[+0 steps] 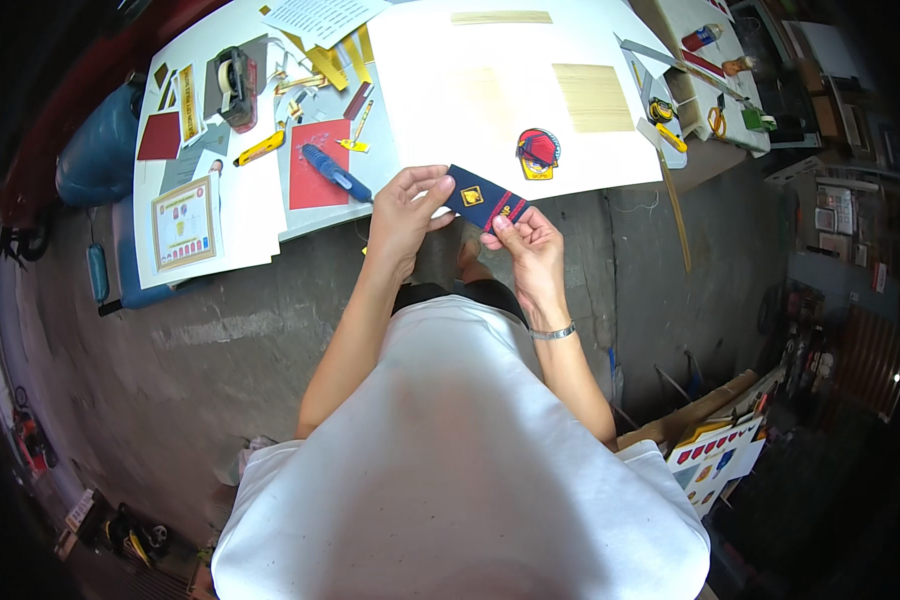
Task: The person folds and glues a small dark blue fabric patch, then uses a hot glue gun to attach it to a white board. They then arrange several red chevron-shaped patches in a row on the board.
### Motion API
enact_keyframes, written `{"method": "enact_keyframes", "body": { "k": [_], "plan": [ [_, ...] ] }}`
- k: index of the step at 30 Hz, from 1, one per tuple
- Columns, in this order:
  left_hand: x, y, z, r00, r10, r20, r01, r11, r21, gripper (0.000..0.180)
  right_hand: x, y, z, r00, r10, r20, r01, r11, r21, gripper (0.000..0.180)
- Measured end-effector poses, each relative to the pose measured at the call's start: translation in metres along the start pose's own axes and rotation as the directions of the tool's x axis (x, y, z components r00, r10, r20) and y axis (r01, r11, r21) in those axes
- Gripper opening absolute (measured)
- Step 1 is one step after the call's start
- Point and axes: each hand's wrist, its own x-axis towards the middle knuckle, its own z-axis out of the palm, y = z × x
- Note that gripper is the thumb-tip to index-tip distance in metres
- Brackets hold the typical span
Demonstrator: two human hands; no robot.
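Between both hands, just off the table's near edge, is a dark navy shoulder board [482, 199] with a gold emblem, red stripes and yellow lettering. My left hand [410, 212] pinches its left end between thumb and fingers. At its lower right end my right hand [528, 243] grips it, thumb on top and fingers curled beneath. Beyond my right hand, a round-topped embroidered patch [538, 154] in red, black and yellow lies on the white sheet [440, 110]. Left of my left hand rests a blue brush-like tool [332, 172], partly over a red sheet [308, 190].
A tape dispenser [236, 88], a yellow cutter [260, 148] and a framed certificate [183, 225] occupy the table's left. Thin wood pieces [597, 97] lie on the white sheet. At the right are another yellow cutter [671, 137], a tape measure [660, 110] and scissors [717, 121].
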Motion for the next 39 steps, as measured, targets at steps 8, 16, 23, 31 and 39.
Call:
{"method": "enact_keyframes", "body": {
  "k": [8,16,23,31,39],
  "plan": [
    [0.033,-0.037,0.071,0.991,-0.126,0.051,0.124,0.991,0.038,0.024,0.046,-0.019,-0.059,0.998,0.042,0.047,-0.045,0.996,0.079,0.019],
    [0.091,-0.067,0.190,0.993,-0.096,-0.064,0.090,0.992,-0.086,0.016,0.141,-0.054,-0.144,0.980,0.171,0.104,-0.180,0.980,0.085,0.016],
    [0.132,-0.069,0.216,0.965,-0.207,-0.164,0.196,0.977,-0.080,0.016,0.191,-0.072,-0.200,0.932,0.294,0.212,-0.309,0.950,0.041,0.012],
    [0.138,-0.079,0.199,0.937,-0.227,-0.267,0.268,0.955,0.126,0.014,0.221,-0.042,-0.224,0.907,0.358,0.222,-0.322,0.929,-0.180,0.010],
    [0.220,-0.089,0.186,0.981,-0.138,-0.135,0.174,0.936,0.307,0.050,0.262,-0.013,-0.236,0.952,0.289,-0.103,-0.288,0.957,0.024,0.015]
  ]
}}
